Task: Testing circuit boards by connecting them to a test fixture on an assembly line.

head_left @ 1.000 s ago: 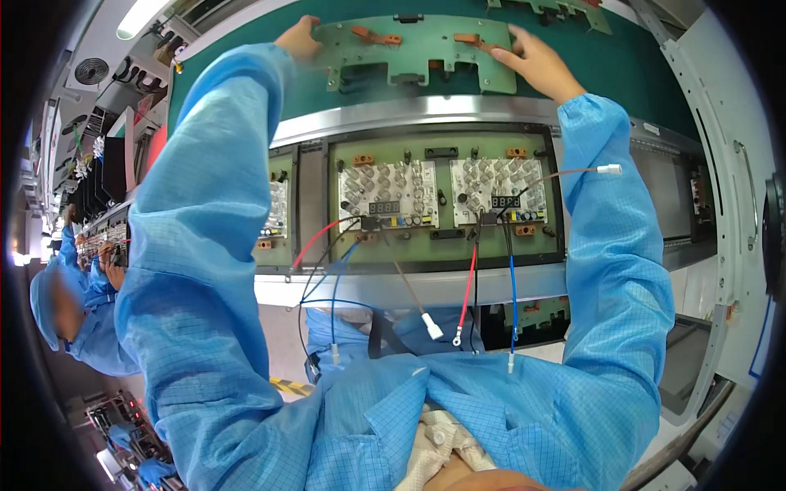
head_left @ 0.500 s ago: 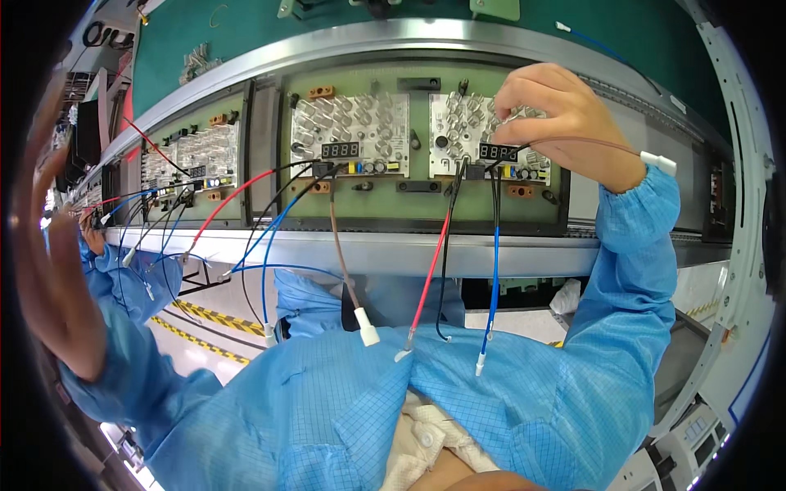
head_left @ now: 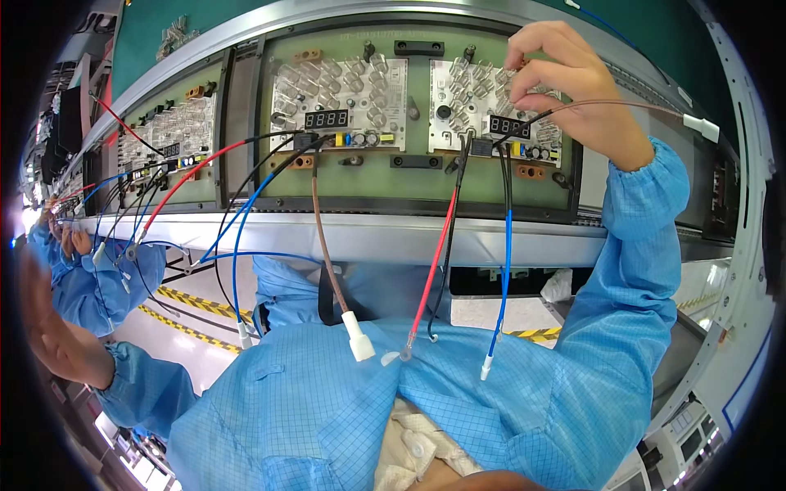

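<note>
My right hand is over the upper right part of the right circuit board, fingers curled together beside the clear cylindrical parts. Whatever the fingertips pinch is hidden or too small to name. A brown wire with a white connector passes across this hand's wrist side. At the far left edge, away from the boards, my left hand is smeared by motion. The middle board carries a dark digit display and more clear cylinders. Red, black and blue wires hang from the boards toward my blue smock.
Both boards lie in a green fixture behind a metal rail. Another fixture with a wired board stands left, where a co-worker's hand shows. Loose clear parts lie on the green surface beyond the far rail.
The view has shifted, and the boards sit higher and larger. My right hand has moved up and right over its board. My left hand has dropped lower along the left edge.
</note>
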A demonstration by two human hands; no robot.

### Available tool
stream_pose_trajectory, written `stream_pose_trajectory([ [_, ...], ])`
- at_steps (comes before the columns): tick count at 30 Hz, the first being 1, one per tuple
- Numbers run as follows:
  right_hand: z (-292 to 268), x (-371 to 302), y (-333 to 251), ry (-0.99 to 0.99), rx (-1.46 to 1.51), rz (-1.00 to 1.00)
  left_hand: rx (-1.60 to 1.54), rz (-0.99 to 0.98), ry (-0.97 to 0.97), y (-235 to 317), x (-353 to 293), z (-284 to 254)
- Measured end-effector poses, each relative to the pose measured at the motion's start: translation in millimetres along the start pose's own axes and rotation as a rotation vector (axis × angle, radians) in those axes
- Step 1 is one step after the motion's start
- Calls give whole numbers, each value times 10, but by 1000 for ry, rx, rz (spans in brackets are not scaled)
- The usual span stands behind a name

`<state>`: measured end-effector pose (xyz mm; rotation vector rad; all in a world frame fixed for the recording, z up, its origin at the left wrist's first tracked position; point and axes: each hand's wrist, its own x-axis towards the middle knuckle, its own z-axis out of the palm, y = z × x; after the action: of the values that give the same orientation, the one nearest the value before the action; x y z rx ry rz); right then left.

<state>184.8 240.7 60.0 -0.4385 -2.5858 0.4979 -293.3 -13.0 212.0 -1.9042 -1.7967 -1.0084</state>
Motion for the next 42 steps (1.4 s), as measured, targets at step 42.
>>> stream_pose_trajectory([
  [42,-115,160,115,-136,-238,9,-518,-121,451,-13,-962,1905],
])
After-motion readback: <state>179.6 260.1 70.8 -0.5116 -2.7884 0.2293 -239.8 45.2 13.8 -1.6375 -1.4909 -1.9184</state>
